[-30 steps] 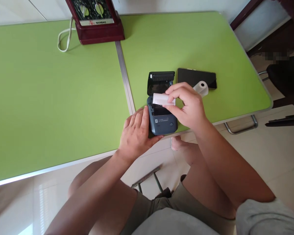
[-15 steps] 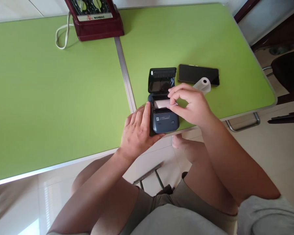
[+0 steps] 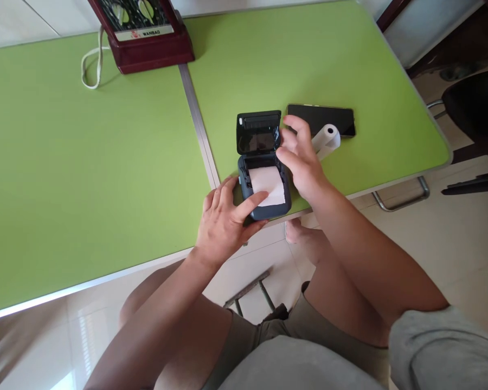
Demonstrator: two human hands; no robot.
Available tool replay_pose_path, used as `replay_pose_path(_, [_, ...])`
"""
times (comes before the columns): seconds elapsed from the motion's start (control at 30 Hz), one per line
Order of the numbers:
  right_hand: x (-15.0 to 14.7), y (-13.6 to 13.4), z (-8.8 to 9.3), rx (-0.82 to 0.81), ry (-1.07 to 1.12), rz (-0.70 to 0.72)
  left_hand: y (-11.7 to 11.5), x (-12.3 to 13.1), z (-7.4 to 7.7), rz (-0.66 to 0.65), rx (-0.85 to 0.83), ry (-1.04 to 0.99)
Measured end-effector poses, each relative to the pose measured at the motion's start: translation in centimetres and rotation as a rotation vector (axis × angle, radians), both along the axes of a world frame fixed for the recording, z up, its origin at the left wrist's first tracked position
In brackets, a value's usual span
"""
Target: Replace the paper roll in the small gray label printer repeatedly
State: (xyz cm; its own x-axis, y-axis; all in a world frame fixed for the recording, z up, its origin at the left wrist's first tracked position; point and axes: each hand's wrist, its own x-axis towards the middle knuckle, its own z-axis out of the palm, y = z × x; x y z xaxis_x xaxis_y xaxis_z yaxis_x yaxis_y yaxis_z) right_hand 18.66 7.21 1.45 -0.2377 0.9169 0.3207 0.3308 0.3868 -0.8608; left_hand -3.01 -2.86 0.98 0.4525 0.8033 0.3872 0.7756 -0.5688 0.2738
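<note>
A small dark blue printer [image 3: 268, 212] lies near the table's front edge with its black lid [image 3: 258, 134] raised. White paper [image 3: 265, 180] comes out of its compartment and lies over the front of the body. My left hand [image 3: 223, 219] holds the printer at its left side and front, with one finger pressing on the paper. At the lid's right edge is my right hand [image 3: 301, 154], fingers bent and apart, its fingertips at the lid. A white paper roll [image 3: 326, 141] is just right of that hand, beside a black phone [image 3: 333, 118].
The green table [image 3: 85, 179] has a metal seam [image 3: 198, 122]. A dark red appliance [image 3: 152, 54] with a white cord [image 3: 100, 59] stands at the back. A black chair [image 3: 475, 108] is beyond the right edge.
The paper now lies over the printer's front. My right hand has let go of it and moved up to the lid. A finger of my left hand has moved onto the paper. The view has shifted slightly.
</note>
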Motion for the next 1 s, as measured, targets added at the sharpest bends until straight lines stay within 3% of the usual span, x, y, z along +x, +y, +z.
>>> replay_pose_path(0.1, [-0.3, -0.5, 0.3, -0.034, 0.320, -0.028, 0.0, 0.1, 0.1, -0.002, -0.010, -0.007])
replay_pose_path(0.17, [0.0, -1.3, 0.6, -0.063, 0.375, -0.071, -0.1, 0.1, 0.1, -0.002, -0.017, -0.011])
replay_pose_path(0.33, [0.9, -2.8, 0.7, -0.113, 0.233, -0.038, -0.1, 0.0, -0.3, 0.009, 0.013, -0.024])
replay_pose_path(0.67, [1.2, -2.6, 2.3, -0.241, 0.003, 0.124, 0.0, 0.8, 0.0, 0.119, 0.005, 0.009])
replay_pose_path(1.0, [0.7, -3.0, 1.7, -0.136, -0.064, 0.096, 0.1, 0.9, 0.2, 0.132, -0.041, 0.001])
